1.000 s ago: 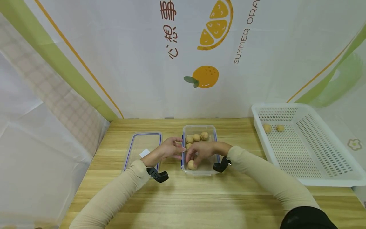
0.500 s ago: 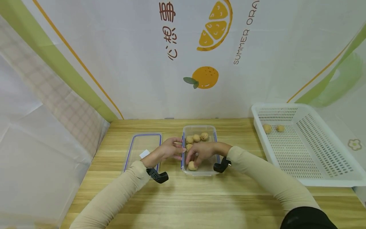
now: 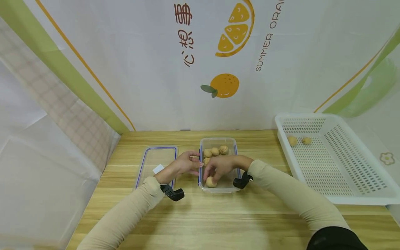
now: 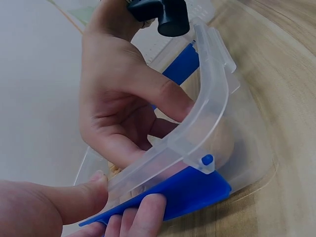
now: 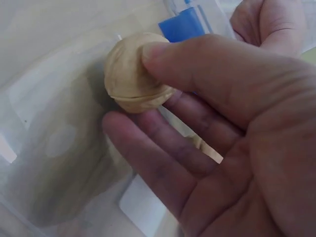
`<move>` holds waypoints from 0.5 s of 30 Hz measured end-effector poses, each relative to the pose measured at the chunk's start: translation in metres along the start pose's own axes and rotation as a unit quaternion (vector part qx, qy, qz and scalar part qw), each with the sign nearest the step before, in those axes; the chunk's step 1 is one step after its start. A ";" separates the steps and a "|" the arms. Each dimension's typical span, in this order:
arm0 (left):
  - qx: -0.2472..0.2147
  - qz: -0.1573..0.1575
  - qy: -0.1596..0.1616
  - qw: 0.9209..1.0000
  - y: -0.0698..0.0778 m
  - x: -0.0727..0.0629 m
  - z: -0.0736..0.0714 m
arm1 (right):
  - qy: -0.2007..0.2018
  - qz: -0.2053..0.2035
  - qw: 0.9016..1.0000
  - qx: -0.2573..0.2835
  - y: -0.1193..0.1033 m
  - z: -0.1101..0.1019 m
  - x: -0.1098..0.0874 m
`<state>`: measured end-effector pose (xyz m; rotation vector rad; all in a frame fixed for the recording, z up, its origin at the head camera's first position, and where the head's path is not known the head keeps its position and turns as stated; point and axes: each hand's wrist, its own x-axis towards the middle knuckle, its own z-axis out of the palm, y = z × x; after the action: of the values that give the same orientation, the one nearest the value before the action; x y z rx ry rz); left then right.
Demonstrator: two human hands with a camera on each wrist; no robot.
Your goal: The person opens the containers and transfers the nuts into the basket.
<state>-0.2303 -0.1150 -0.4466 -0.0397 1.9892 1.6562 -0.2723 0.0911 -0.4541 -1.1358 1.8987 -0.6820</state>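
Note:
A clear plastic food box (image 3: 218,140) with blue side latches lies lengthwise on the wooden table. My left hand (image 3: 185,163) pinches its left side, thumb on the rim and fingertips against the blue latch (image 4: 192,192) in the left wrist view. Inside the box, my right hand (image 3: 222,166) holds a walnut (image 3: 211,182) between thumb and fingers, near the front left corner. The walnut's seam shows in the right wrist view. Behind that hand sit more walnuts (image 3: 215,151), three across the back and one at the left side; the hand covers the middle of the box.
Left of the box lies its clear lid (image 3: 156,156) with a blue seal, flat on the table, a white label (image 3: 158,168) on it. A white perforated basket (image 3: 325,170) stands at the right with two walnuts (image 3: 292,140) at its back left. A printed cloth (image 3: 150,86) hangs behind the table.
The right hand and its walnut have shifted very slightly to the right inside the box. The left hand keeps its place on the box's side.

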 end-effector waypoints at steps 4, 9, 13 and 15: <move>-0.007 -0.001 0.000 1.000 0.001 0.000 0.001 | -0.002 0.002 1.000 0.022 -0.002 -0.003 -0.003; -0.006 -0.001 0.000 1.000 0.001 0.000 0.002 | 0.005 0.009 0.999 0.030 -0.005 -0.009 -0.012; -0.003 0.004 0.003 1.000 0.000 0.000 0.001 | 0.015 0.010 0.999 0.041 -0.006 -0.015 -0.020; -0.002 0.005 0.005 1.000 -0.001 0.001 0.001 | 0.023 0.005 0.999 0.041 -0.006 -0.018 -0.024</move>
<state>-0.2299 -0.1137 -0.4477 -0.0391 1.9968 1.6693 -0.2785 0.1103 -0.4317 -1.0665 1.8956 -0.7809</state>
